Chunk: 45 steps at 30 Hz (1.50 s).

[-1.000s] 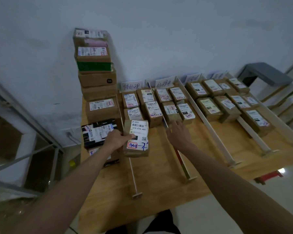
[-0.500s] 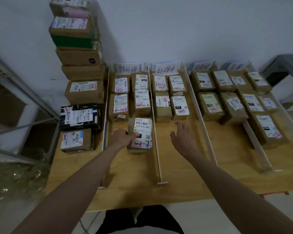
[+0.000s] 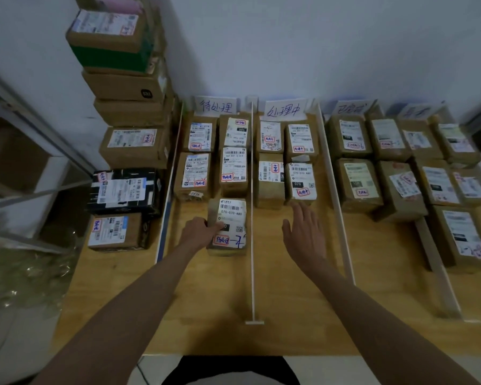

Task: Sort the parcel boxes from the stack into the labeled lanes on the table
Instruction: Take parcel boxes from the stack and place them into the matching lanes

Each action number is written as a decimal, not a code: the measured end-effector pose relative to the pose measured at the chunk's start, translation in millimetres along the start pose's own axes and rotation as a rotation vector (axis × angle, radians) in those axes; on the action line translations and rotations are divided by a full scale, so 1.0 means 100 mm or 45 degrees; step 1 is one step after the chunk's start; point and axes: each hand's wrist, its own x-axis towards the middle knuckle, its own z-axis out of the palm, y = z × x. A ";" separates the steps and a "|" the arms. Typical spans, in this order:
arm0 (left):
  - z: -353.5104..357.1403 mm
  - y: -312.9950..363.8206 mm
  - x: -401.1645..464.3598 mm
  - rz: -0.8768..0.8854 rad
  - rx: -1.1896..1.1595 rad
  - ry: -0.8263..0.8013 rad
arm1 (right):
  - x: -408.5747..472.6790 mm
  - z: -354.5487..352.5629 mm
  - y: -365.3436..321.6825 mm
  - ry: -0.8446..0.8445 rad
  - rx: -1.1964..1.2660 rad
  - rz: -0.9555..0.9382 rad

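My left hand (image 3: 197, 232) grips the left side of a brown parcel box (image 3: 229, 226) with a white shipping label, which rests on the wooden table (image 3: 289, 315) in the leftmost lane, just behind several boxes lined up there. My right hand (image 3: 303, 232) hovers open over the second lane, fingers spread, holding nothing, close to the front box (image 3: 301, 182) of that lane. A tall stack of parcel boxes (image 3: 128, 107) stands at the table's left, by the wall. Handwritten lane labels (image 3: 215, 107) stand along the back wall.
White divider rails (image 3: 252, 218) separate the lanes. The two right lanes hold several labelled boxes (image 3: 358, 184). A black box (image 3: 124, 190) and a brown box (image 3: 117, 230) sit at the stack's foot. A metal rack (image 3: 25, 129) stands left of the table.
The view has shifted left and down and come closer. My left hand has kept its grip on the box while setting it in the leftmost lane. My right hand stays open over the second lane.
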 end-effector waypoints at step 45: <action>-0.15 -0.40 -0.24 0.644 0.851 0.526 | -0.15 -0.04 -0.38 0.128 -0.197 -0.105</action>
